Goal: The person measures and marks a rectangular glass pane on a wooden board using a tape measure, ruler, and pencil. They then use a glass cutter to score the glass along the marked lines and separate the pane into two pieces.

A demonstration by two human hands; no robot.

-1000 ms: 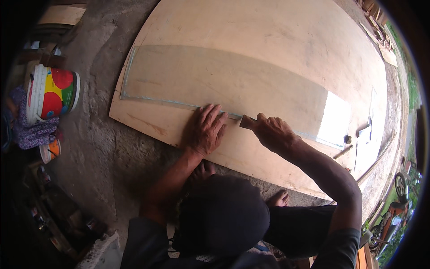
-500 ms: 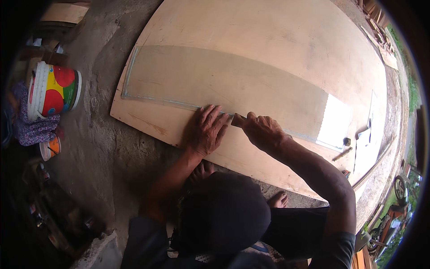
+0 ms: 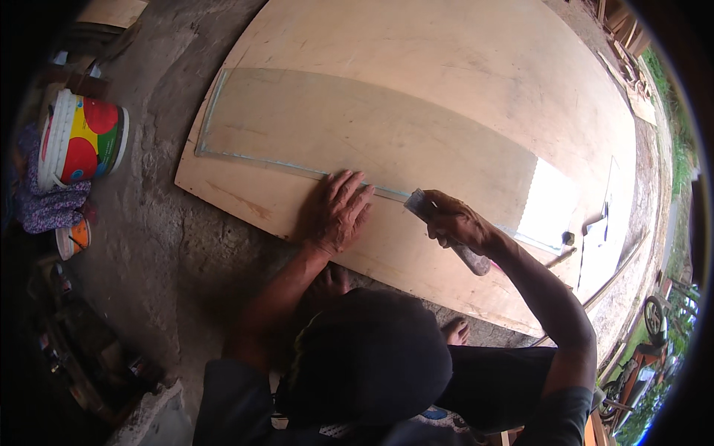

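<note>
1. The left hand [image 3: 342, 215] lies palm down near the middle of the frame, fingers extended and slightly spread, fingertips at the lower edge of the glass sheet [image 3: 357, 126]; it grasps nothing.
2. The right hand [image 3: 460, 223], to its right, is curled closed around a hand tool [image 3: 473, 260], whose flat grey head points to the upper left and whose rounded handle end emerges toward the lower right.
3. The tool's head is at the glass's lower edge; whether it touches cannot be told.
4. Both forearms rise from the lower part of the frame; the right elbow is bent well out to the right.
5. The glass lies flat across the middle of the wooden surface [image 3: 483, 44], its long lower edge sloping down to the right.
6. Plain wood spreads widely above the glass; below it runs a narrower strip, with a foot [image 3: 456, 331] just beyond the surface's lower edge.
7. Near the glass's right end sit a small dark block [image 3: 568, 238] and a short stick [image 3: 561, 258].
</note>
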